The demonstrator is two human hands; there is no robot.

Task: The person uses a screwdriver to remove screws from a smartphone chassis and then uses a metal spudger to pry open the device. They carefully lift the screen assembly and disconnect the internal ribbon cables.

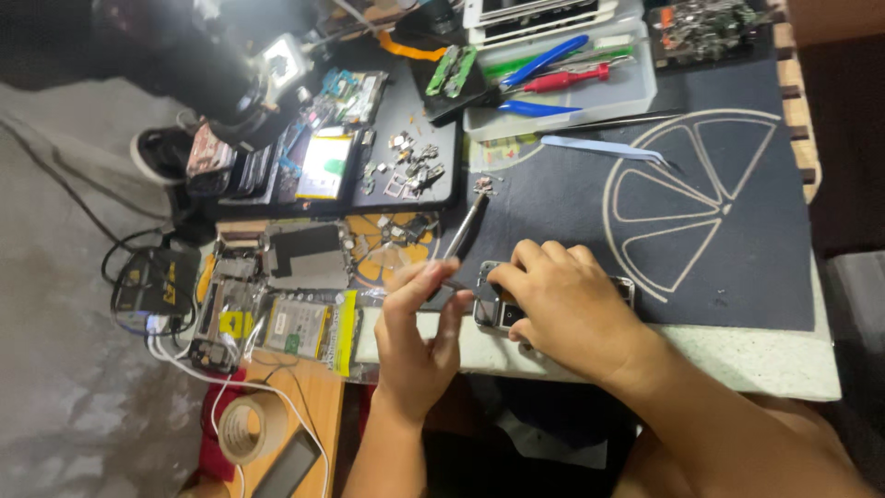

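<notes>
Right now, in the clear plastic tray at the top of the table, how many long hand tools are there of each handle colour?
Blue-handled tools: 2
Red-handled tool: 1
Green tool: 1
Total: 4 in the clear tray

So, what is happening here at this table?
A person is working on an opened phone at the near edge of a dark mat. The right hand rests on the phone and steadies it. The left hand holds a thin screwdriver beside it. Small parts and a tray of tools lie farther back.
</notes>
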